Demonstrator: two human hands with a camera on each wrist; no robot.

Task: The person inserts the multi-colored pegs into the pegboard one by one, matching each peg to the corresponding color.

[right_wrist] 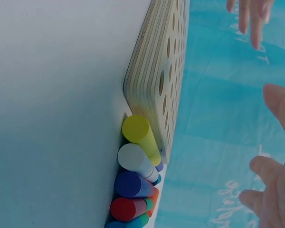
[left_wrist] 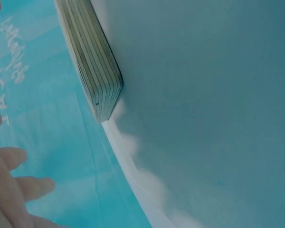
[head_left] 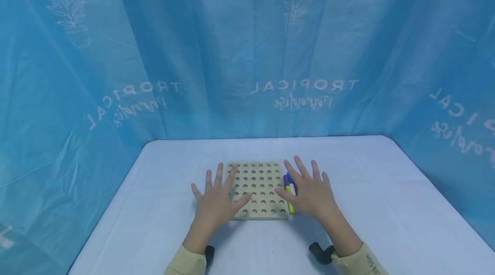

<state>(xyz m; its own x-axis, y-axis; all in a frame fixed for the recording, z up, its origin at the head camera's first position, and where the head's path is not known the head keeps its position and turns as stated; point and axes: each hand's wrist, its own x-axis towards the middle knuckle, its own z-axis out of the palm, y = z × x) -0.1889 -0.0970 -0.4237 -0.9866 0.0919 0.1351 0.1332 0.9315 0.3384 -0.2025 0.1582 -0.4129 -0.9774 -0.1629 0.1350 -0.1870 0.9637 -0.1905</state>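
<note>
The left hand and right hand are hovering, splayed wide, over a holed board lying on the table beside coloured cylinders. A blue curtain is showing mirrored "TROPICAL Paradise"; the right sleeve is bearing unreadable lettering.

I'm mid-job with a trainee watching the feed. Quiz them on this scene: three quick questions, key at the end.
1. In the right wrist view, which colour faces the camera on the cylinder nearest the perforated board? a) red b) white c) yellow
2. True or false: the left hand and right hand both have their fingers spread.
3. Fill in: in the head view, the coloured cylinders lie to the ____ of the board.

Key: 1. c; 2. true; 3. right
</note>
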